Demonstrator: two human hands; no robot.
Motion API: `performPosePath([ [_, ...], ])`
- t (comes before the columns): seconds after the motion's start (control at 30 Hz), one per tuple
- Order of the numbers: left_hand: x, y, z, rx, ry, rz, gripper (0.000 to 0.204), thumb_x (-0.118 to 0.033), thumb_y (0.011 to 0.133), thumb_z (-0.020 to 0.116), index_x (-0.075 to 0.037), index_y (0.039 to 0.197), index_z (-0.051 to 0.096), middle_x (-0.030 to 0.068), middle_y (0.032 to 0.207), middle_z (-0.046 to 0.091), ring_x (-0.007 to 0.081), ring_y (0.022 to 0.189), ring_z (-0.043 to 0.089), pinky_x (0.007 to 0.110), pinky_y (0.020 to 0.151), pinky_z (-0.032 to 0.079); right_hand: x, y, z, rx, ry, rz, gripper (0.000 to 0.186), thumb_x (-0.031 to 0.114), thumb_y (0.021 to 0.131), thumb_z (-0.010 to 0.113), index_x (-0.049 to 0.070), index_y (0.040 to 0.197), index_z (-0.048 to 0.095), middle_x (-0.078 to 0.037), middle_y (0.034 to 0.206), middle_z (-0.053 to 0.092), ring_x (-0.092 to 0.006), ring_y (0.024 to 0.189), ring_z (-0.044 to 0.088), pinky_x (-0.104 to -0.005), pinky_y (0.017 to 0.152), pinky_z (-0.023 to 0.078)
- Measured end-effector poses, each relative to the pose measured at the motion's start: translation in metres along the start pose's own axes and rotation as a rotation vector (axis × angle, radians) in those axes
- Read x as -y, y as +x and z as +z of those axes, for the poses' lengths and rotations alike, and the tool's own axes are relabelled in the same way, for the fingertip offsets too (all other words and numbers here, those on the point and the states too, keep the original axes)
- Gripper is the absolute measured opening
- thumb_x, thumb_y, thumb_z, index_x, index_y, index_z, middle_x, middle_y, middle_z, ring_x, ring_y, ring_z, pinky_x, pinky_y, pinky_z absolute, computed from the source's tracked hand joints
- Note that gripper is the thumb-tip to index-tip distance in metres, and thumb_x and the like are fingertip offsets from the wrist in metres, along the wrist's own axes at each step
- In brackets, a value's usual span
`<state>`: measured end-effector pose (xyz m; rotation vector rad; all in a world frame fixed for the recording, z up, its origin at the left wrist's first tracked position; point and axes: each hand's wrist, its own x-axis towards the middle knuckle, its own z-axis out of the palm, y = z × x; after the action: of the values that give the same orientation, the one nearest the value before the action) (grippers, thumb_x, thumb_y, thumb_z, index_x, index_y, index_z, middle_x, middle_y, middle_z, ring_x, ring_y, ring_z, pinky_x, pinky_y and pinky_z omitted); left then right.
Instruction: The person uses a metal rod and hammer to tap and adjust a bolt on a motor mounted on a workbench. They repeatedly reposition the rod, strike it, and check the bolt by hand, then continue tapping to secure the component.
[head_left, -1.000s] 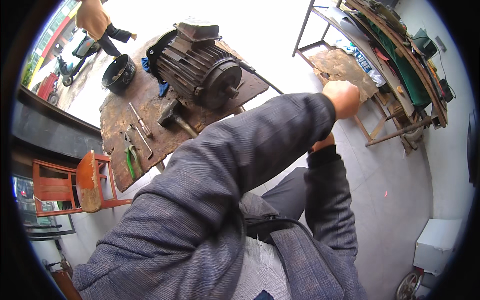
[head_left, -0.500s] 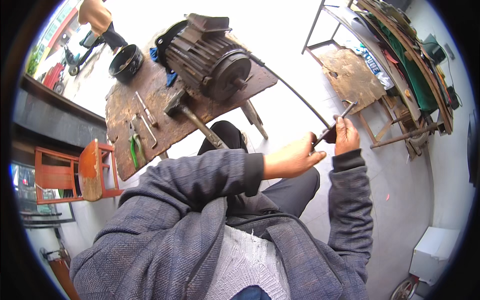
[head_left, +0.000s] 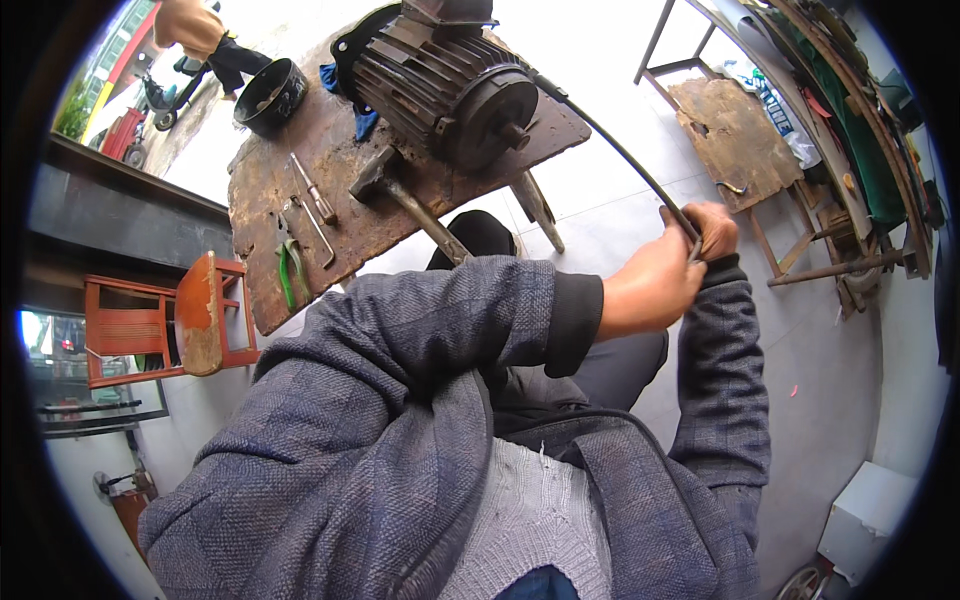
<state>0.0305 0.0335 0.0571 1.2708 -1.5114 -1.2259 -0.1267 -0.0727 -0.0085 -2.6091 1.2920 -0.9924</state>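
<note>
Black cable (head_left: 628, 146) leaves the right side of a dark, finned electric motor (head_left: 430, 92) and slopes toward the person, its far end at the two hands, well apart from the motor. The left hand (head_left: 652, 283) is clamped on that end; the right hand (head_left: 714, 230) is curled in against it, but the overlap hides what its fingers close on, so I cannot tell its grip.

The motor itself lies on a worn wooden table (head_left: 262, 190), its short shaft (head_left: 515, 136) toward the person. Blue cloth (head_left: 364, 122) sits just beside its left flank, and left of that stands a round black pan (head_left: 272, 98). Nearer the person than the motor, a hammer (head_left: 376, 174) rests with its handle past the table edge. Farther left of the motor lie a screwdriver (head_left: 314, 190), a thin bent rod (head_left: 319, 235) and green-handled pliers (head_left: 289, 272). Lower left of the motor, off the table, is a reddish wooden chair (head_left: 200, 318); to its right, a rough wooden board (head_left: 738, 140).
</note>
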Motion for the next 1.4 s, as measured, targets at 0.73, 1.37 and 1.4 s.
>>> performPosePath([
  [0.73,-0.022,0.104,-0.315,0.236,1.389,0.583,0.034,-0.018,0.097,0.072,-0.011,0.130,0.069,0.0130,0.134,0.067,0.0328,0.134,0.056,0.043,0.117,0.042,0.050,-0.022,0.036,-0.207,1.030,0.750,0.041,0.034,0.110,0.055,0.001,0.131,0.064,0.003,0.063,0.049,-0.0086,0.051,0.049,-0.0248,0.048,0.042],
  [1.37,-0.044,0.128,-0.314,0.319,1.132,0.545,0.014,-0.009,0.102,0.064,-0.002,0.112,0.070,0.0141,0.110,0.073,0.0284,0.099,0.070,0.036,0.092,0.056,0.082,-0.044,-0.057,-0.165,1.001,0.695,0.028,0.012,0.109,0.054,0.001,0.132,0.067,-0.014,0.094,0.077,-0.0153,0.069,0.070,-0.0269,0.064,0.054],
  [1.4,-0.051,0.127,-0.323,0.133,1.166,0.799,0.024,-0.024,0.104,0.064,-0.002,0.109,0.073,0.0146,0.098,0.075,0.0280,0.086,0.073,0.034,0.080,0.058,0.084,-0.040,-0.055,-0.143,0.987,0.732,0.028,0.011,0.108,0.054,0.001,0.132,0.067,-0.014,0.094,0.077,-0.0152,0.069,0.070,-0.0278,0.065,0.055],
])
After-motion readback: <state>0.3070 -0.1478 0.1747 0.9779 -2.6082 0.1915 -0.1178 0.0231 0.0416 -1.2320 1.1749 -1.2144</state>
